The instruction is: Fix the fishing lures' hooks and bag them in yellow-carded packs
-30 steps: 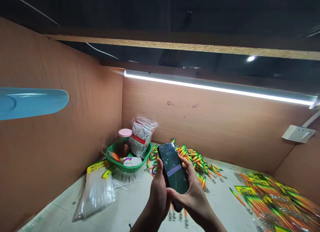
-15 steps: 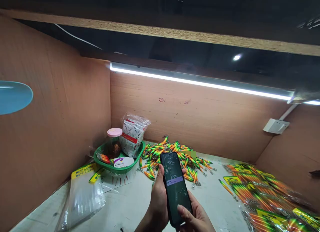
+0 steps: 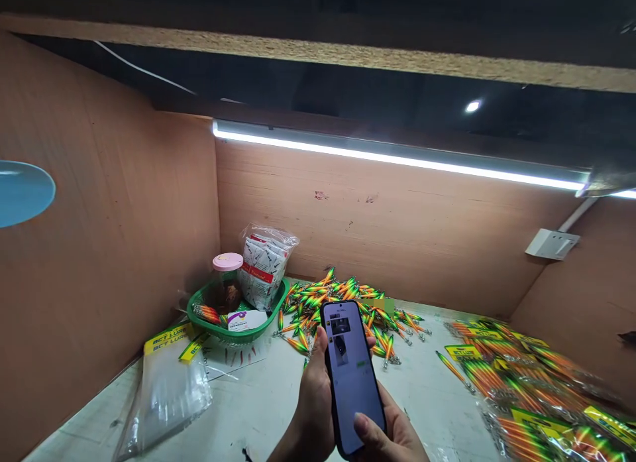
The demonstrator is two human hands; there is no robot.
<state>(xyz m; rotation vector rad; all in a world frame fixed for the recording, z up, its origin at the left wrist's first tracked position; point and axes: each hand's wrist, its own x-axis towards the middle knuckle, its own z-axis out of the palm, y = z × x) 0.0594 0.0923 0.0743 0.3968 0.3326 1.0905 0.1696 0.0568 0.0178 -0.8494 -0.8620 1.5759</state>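
Observation:
Upright over the table's front middle, a smartphone point(image 3: 352, 389) in a dark case is held in both hands. Its lit screen shows pictures and a green bubble, with text too small to read. My left hand point(image 3: 314, 399) grips the phone's left edge, thumb along the side. Around the lower right edge closes my right hand point(image 3: 390, 432), its thumb over the lower screen. Behind the phone lies a loose heap of orange, yellow and green fishing lures point(image 3: 328, 296) with metal hooks, partly hidden by it.
On the left, a green basket point(image 3: 238, 336) holds a pink-lidded jar point(image 3: 228, 283), a plastic bag of packets point(image 3: 263, 270) and several lures. Clear bags with yellow headers point(image 3: 173, 382) lie before it. Packaged lures point(image 3: 536, 382) cover the right side. A shelf edge point(image 3: 318, 54) hangs overhead.
The phone's screen has changed from a dark lock screen with a clock to a bright page with pictures. Both hands keep their hold, and the view has shifted slightly.

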